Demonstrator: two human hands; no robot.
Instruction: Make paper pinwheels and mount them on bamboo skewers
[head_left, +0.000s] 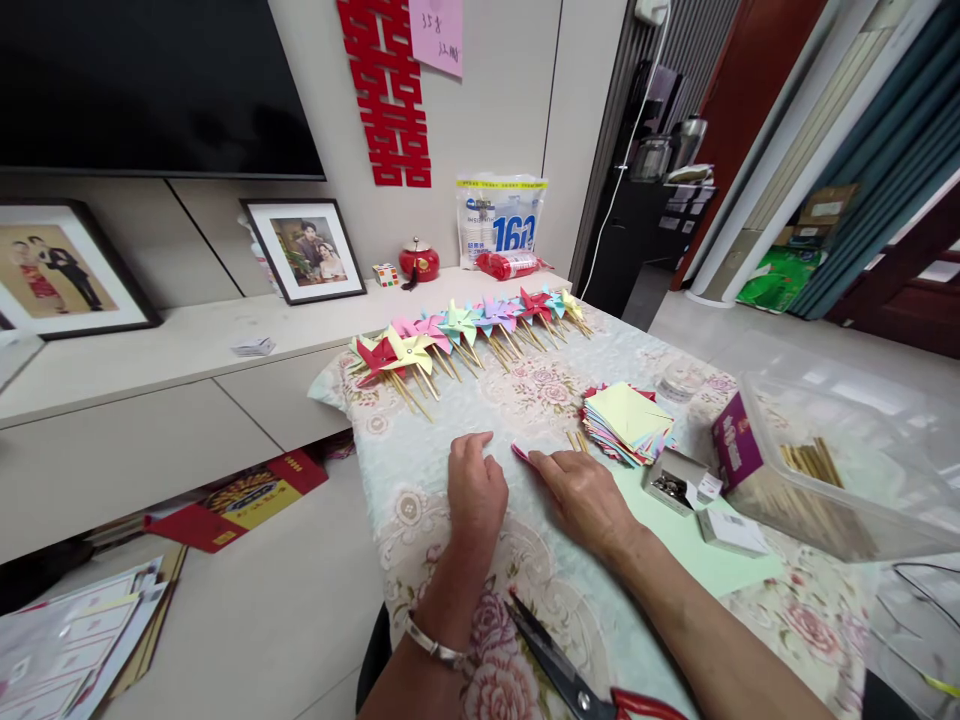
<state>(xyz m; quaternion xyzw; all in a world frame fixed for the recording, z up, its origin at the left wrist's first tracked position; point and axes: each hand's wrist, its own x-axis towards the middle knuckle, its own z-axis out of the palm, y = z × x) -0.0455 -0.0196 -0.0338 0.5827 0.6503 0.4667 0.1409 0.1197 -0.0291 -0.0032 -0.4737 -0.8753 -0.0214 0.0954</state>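
My left hand (478,487) is over the flowered tablecloth, its fingers loosely bent, thumb and forefinger apart with nothing visible between them. My right hand (585,492) has its fingers closed on a small piece of pink paper (520,453); only its edge shows past the fingertips, and the rest is hidden. Beyond that hand lie a few short wooden sticks (577,441) and a stack of coloured paper squares (628,417). Scissors (551,660) with red handles lie between my forearms, blades partly spread. Finished paper pinwheels (457,325) on sticks line the far table edge.
On the right, an opened small box (681,482) of metal pieces and a white box (733,532) rest on green paper (697,560). A clear plastic bin (892,500) holding sticks stands beyond them. Behind the table runs a white cabinet (187,335).
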